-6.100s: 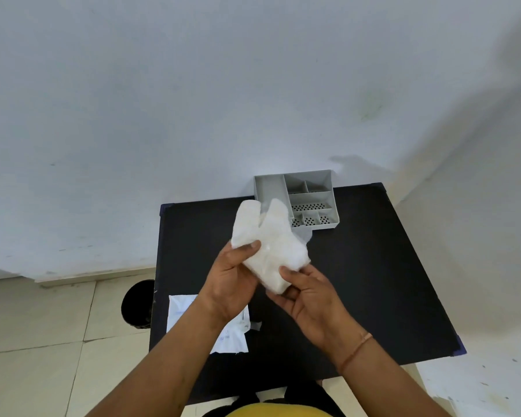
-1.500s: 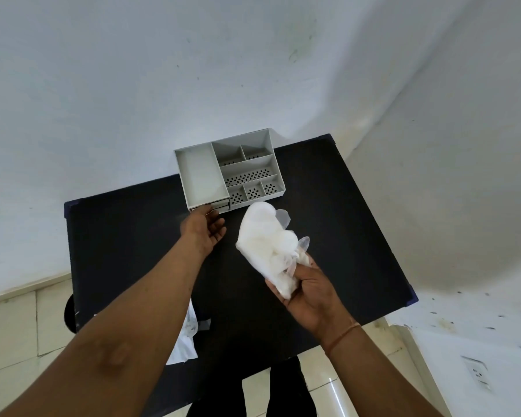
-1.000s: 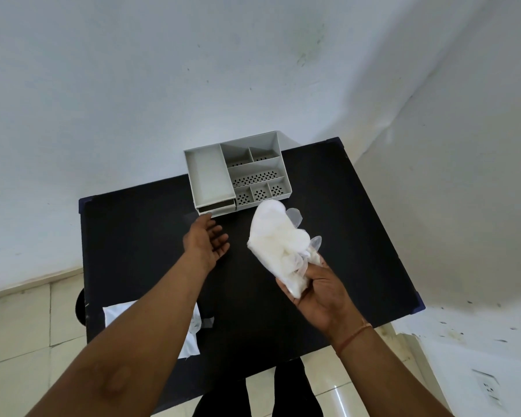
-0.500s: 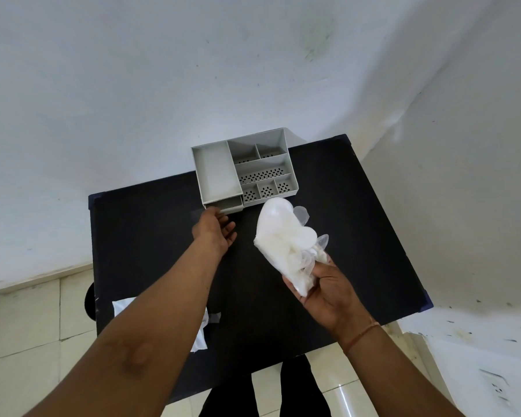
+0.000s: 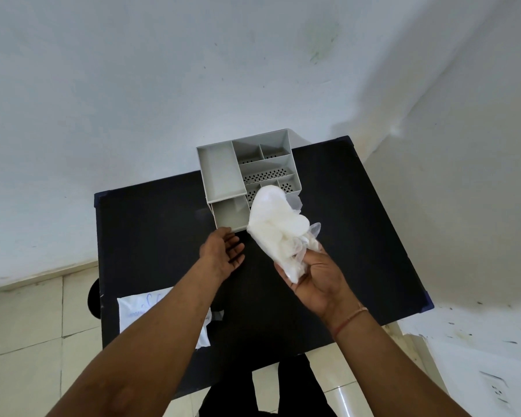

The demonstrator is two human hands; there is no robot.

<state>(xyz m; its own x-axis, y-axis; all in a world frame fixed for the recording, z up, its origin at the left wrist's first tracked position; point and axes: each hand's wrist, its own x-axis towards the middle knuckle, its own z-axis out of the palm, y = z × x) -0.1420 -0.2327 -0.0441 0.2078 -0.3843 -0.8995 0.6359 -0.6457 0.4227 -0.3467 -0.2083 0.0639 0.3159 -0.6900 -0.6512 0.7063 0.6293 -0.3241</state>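
Black table (image 5: 349, 224) against white wall. Grey plastic organizer (image 5: 221, 173) at far edge, centre; long compartment on L, small perforated ones on R. Its drawer (image 5: 230, 213) sticks out toward person, below long compartment. Clear plastic bag (image 5: 271, 230) w/ white fluffy filling held up over table, upper end overlapping organizer's near R corner in view. White paper sheet (image 5: 136, 314) at table's near L edge, partly under L forearm. R hand (image 5: 316, 278) grips bag's lower end, fingers curled round it. L hand (image 5: 223, 251) open, fingers relaxed, thumb tip at drawer front.
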